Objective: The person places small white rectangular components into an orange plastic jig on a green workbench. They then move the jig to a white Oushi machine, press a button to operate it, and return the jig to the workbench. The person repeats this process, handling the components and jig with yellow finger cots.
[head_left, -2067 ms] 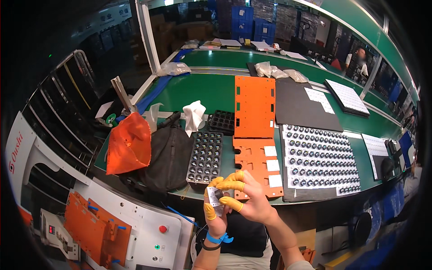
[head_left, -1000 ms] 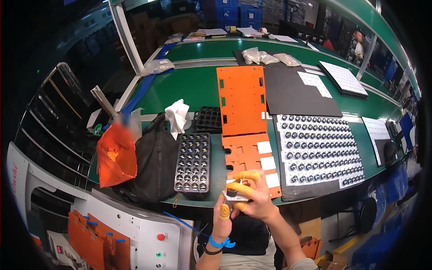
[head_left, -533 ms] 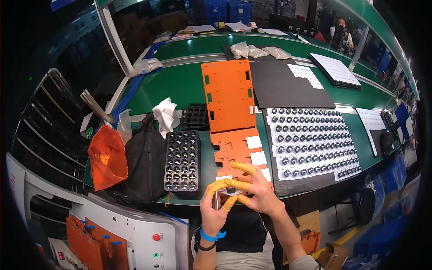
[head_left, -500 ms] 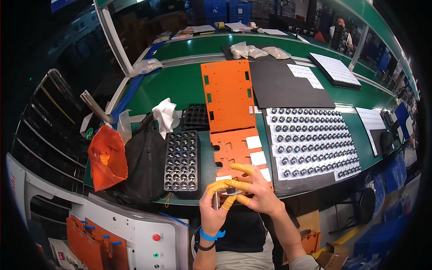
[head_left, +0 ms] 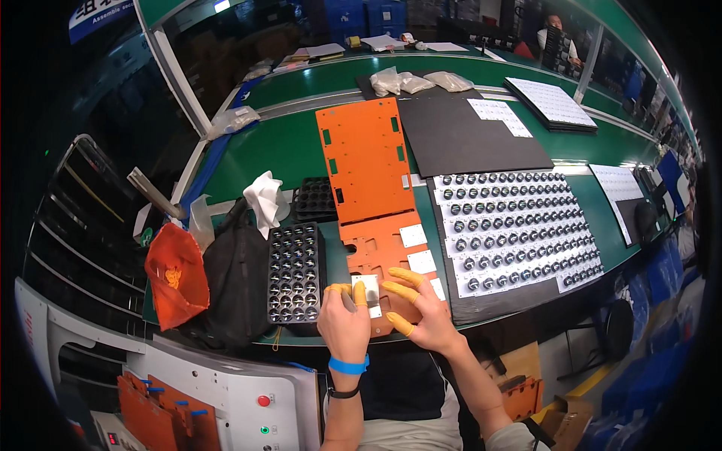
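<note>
Yellow finger cots cover fingertips on both hands. My left hand (head_left: 345,323), fingers drawn together, grips the left edge of a square silvery-white plate (head_left: 368,289) at the near part of the orange fixture (head_left: 370,263). Whether that plate lies flat or is slightly raised, I cannot tell. To its right, my right hand (head_left: 425,316) is open, fingers spread over the fixture and nothing in them. Small white plates (head_left: 412,236) line the fixture's right side. Left of the fixture stands a black tray (head_left: 322,278) with rows of round, shiny black lens-like parts.
White boards bearing rows of black round parts (head_left: 519,233) lie on a dark sheet at right. A black bag (head_left: 239,278) and an orange-red bag (head_left: 177,270) sit at left. The fixture's orange lid (head_left: 366,158) extends away. A person (head_left: 558,41) is far right.
My hands have moved from in front of the table onto the fixture. The plate with a black part, held between both hands before, is gone from my right hand, which has opened.
</note>
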### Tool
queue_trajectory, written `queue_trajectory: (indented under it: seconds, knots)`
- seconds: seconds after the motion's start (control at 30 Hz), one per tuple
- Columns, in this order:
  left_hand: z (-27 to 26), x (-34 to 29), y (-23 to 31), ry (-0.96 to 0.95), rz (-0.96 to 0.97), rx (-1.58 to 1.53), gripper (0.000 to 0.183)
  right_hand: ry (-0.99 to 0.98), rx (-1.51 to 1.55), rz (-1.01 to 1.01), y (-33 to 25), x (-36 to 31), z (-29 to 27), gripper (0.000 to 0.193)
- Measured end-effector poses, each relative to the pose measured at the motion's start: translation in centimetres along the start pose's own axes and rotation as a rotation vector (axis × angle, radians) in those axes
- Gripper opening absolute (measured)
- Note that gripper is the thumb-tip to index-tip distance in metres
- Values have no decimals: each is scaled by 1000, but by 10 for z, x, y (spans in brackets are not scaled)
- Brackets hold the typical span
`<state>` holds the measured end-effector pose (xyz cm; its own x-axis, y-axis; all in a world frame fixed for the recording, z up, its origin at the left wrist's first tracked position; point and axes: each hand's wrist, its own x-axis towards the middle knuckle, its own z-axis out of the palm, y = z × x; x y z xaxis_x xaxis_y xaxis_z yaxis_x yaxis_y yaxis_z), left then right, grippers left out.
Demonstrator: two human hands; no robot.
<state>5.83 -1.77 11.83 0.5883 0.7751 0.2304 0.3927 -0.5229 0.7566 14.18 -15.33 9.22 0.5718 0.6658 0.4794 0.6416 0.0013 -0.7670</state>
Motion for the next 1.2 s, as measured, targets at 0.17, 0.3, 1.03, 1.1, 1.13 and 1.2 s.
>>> queue_trajectory:
  seconds: [0.17, 0.3, 1.03, 1.1, 1.13, 1.2]
  knots:
    - [16, 6, 1, -25, -9, 26, 21, -12, 39, 0, 1, 1, 1, 52]
    - [27, 9, -7, 30, 62, 69, 21, 1, 42, 0, 3, 0, 0, 51]
    - [39, 17, -25, -50, -59, 223, 33, 8, 77, -54, 6, -4, -3, 50]
    - [37, 17, -22, -72, -62, 223, 32, 11, 54, -54, 7, -5, -2, 49]
    - [35, 18, -22, -78, -64, 223, 31, 11, 45, -58, 7, -5, -1, 48]
    - [33, 17, -25, -100, -54, 261, 28, 20, 26, -70, 6, -5, 1, 48]
